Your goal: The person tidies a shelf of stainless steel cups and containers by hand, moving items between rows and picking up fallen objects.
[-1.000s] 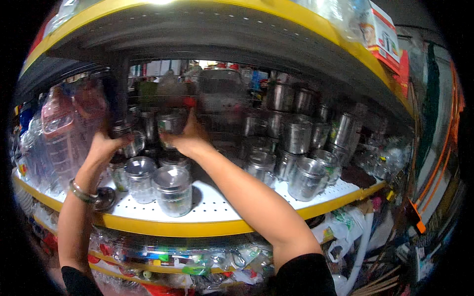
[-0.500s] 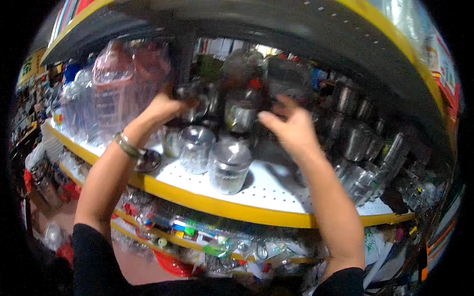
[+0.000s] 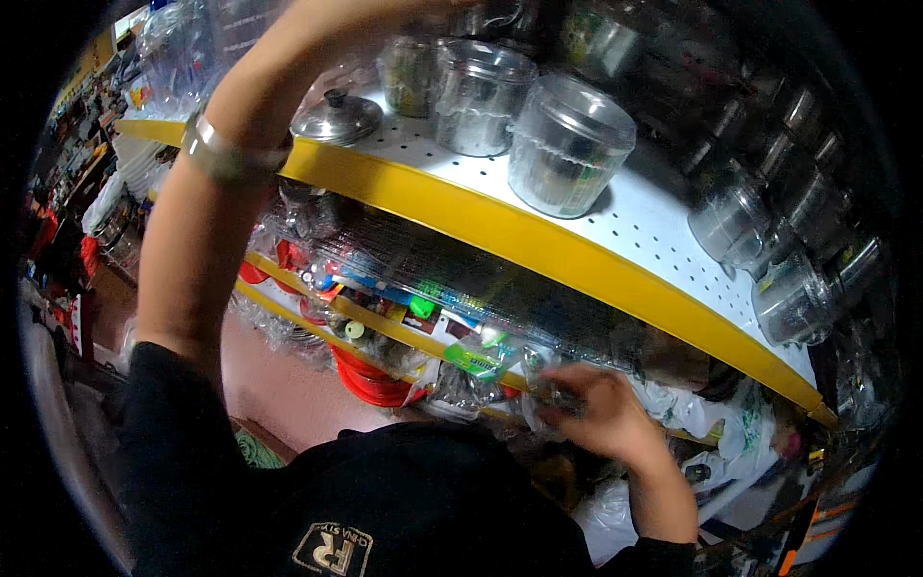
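My left forearm, with a bracelet (image 3: pixel 226 154) at the wrist, reaches up across the shelf. Only a sliver of my left hand (image 3: pixel 428 8) shows at the top edge; its fingers are cut off. My right hand (image 3: pixel 611 413) is below the shelf edge, blurred, its fingers bent beside glossy clear plastic; whether it grips anything is unclear. Above it, on the white perforated shelf (image 3: pixel 663 226), stand a clear-wrapped metal canister (image 3: pixel 572 144) and a second wrapped canister (image 3: pixel 481 96). A metal lid with a dark knob (image 3: pixel 336 117) lies left of them.
The shelf has a yellow front edge (image 3: pixel 461 207). More wrapped metal canisters (image 3: pixel 793 298) crowd the right. Lower shelves hold packaged goods, with a green item (image 3: pixel 476 356) among them. A red basin (image 3: pixel 370 380) sits low, and white plastic bags (image 3: pixel 735 423) hang at the lower right.
My right hand has dropped from among the canisters to below the shelf edge. The view has tilted down, so my left hand is now mostly out of the picture.
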Action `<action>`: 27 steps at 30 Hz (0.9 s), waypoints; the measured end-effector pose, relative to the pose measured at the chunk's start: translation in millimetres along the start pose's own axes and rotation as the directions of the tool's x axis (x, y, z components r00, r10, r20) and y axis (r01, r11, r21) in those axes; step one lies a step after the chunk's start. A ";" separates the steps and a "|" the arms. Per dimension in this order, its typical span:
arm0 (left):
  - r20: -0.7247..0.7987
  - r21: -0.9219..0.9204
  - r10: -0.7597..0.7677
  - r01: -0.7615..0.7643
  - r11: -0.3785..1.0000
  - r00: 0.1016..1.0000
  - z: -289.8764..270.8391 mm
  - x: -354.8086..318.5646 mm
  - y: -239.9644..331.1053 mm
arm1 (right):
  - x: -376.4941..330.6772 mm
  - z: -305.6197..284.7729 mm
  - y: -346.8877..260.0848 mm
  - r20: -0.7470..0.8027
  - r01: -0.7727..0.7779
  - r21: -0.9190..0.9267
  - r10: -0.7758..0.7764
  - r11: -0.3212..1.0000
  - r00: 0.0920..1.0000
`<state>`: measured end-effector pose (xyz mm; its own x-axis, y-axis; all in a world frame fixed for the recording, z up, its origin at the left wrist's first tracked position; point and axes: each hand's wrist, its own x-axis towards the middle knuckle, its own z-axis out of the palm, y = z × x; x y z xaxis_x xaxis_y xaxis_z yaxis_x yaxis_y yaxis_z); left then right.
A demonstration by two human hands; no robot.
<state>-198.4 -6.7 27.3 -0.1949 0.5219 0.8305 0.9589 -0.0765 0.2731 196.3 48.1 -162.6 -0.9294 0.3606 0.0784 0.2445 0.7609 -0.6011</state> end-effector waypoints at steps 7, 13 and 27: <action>0.374 -0.419 0.023 0.147 0.896 0.927 -43.8 -143.0 84.5 | 102.3 57.0 83.9 -0.674 -0.330 -0.277 0.062 0.903 0.736; 0.744 -0.327 0.005 0.358 0.875 0.668 18.7 -242.1 53.5 | 182.9 74.8 73.1 -0.670 -0.165 -0.278 -0.067 0.946 0.739; 0.357 -0.222 -0.514 0.605 0.764 0.780 35.7 -300.5 3.5 | 215.7 91.7 27.7 -0.619 -0.026 -0.295 -0.170 0.955 0.767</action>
<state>-129.1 -133.4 -238.7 -0.5712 0.7498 0.3341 0.5694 0.0687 0.8192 -22.8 97.4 -235.3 -0.5832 0.4809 0.6547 0.3396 0.8765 -0.3413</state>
